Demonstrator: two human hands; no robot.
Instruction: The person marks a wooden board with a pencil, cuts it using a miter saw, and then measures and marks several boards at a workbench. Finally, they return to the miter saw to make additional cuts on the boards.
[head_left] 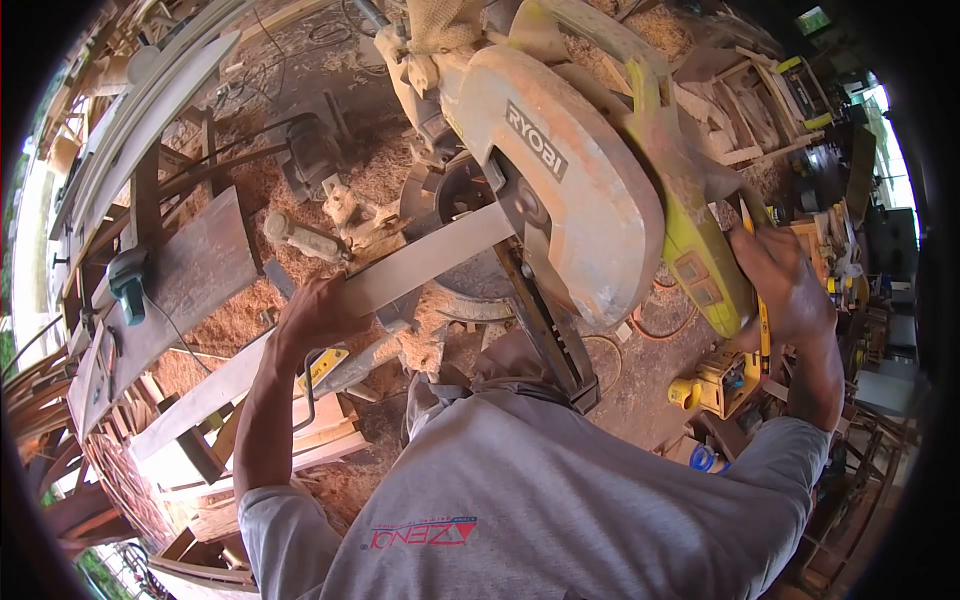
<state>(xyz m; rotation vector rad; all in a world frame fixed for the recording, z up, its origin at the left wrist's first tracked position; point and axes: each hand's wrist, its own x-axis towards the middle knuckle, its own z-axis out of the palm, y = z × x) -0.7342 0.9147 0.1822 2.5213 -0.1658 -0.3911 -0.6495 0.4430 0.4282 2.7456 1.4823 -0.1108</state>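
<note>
A long pale board (430,262) runs from the lower left up to the miter saw (570,180), its right end under the saw's grey guard. My left hand (318,315) is closed around the board, left of the saw. At the right, my right hand (782,275) is wrapped round the saw's yellow-green handle (705,270), with a yellow pencil-like stick (764,335) beside the fingers. The blade is mostly hidden by the guard. Below the guard, the saw's dark slotted arm (550,335) points toward my body.
Sawdust and wood scraps (235,325) cover the ground around the saw. A green and black power tool (127,285) lies on a wide plank (190,270) at the left. At the right stands a yellow tool (728,382), with a blue roll (704,458) below it.
</note>
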